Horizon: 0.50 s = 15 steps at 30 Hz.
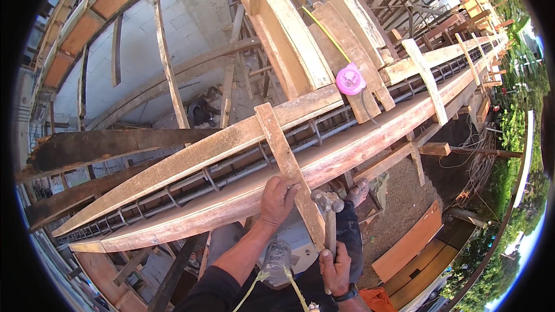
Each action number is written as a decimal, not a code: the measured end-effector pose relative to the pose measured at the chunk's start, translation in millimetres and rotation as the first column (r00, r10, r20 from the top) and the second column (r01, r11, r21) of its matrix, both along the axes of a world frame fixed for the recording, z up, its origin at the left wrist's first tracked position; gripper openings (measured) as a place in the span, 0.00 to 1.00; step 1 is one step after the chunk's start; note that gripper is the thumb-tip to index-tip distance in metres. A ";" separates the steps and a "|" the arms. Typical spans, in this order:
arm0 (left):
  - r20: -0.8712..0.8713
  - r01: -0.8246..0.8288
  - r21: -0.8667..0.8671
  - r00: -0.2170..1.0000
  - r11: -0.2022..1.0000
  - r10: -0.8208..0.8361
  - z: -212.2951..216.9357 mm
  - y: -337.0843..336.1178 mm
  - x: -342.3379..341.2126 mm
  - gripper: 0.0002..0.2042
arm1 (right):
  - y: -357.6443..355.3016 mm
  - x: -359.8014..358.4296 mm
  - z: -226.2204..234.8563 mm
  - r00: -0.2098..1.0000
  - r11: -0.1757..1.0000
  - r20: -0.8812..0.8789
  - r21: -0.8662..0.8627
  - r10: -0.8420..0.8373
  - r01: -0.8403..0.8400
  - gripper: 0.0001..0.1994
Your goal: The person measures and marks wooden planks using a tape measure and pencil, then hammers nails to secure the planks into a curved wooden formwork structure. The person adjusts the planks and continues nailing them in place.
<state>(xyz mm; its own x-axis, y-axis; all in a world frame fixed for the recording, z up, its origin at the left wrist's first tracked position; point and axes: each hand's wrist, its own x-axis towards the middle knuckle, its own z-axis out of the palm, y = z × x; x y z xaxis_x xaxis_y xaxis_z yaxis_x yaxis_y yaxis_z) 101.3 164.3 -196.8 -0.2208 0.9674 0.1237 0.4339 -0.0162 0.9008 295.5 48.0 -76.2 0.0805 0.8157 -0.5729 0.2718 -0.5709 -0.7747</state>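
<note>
My left hand (277,201) rests at the top edge of the near formwork board (219,211), its fingers pinched together against a wooden cross strip (281,149). Whatever sits between those fingertips is too small to tell. The strip lies across both long form boards and juts out toward me. My right hand (336,268) grips a hammer (330,228) by its wooden handle, with the metal head up, just right of the strip. Between the boards runs a cage of steel reinforcing bars (209,180).
A pink tape measure (350,79) with its yellow blade out lies on planks (329,32) beyond the form. Another cross strip (425,81) spans the boards farther right. Charred-looking beams (115,144) stand left. Gravelly ground (399,219) and an orange-brown panel (407,242) lie below.
</note>
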 end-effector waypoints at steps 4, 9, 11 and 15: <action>-0.070 0.012 0.039 0.998 0.999 -0.009 0.0 1.1 0.4 0.08 | 7.2 0.3 2.7 0.998 0.998 0.047 0.051 0.044 -0.047 0.16; -0.062 0.032 0.073 0.998 0.997 -0.028 -0.4 0.6 -1.5 0.10 | 17.3 -0.3 11.6 0.997 1.000 0.067 -0.010 0.028 -0.028 0.18; -0.040 0.044 0.047 0.998 0.998 -0.042 -0.4 0.1 -1.7 0.12 | 22.0 -1.4 13.5 0.996 0.999 0.078 -0.005 0.052 -0.051 0.18; -0.078 0.029 0.046 0.997 0.999 -0.025 -0.5 -0.2 -0.3 0.13 | 31.3 -3.6 16.7 0.984 0.991 0.119 0.005 0.136 -0.137 0.19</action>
<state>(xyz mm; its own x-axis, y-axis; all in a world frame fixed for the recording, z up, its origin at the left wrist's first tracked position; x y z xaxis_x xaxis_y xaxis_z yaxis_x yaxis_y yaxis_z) 101.0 164.1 -197.3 -0.1827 0.9657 0.1846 0.5011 -0.0701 0.8625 291.8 79.3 -59.6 0.0344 0.8311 -0.5550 0.4364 -0.5121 -0.7398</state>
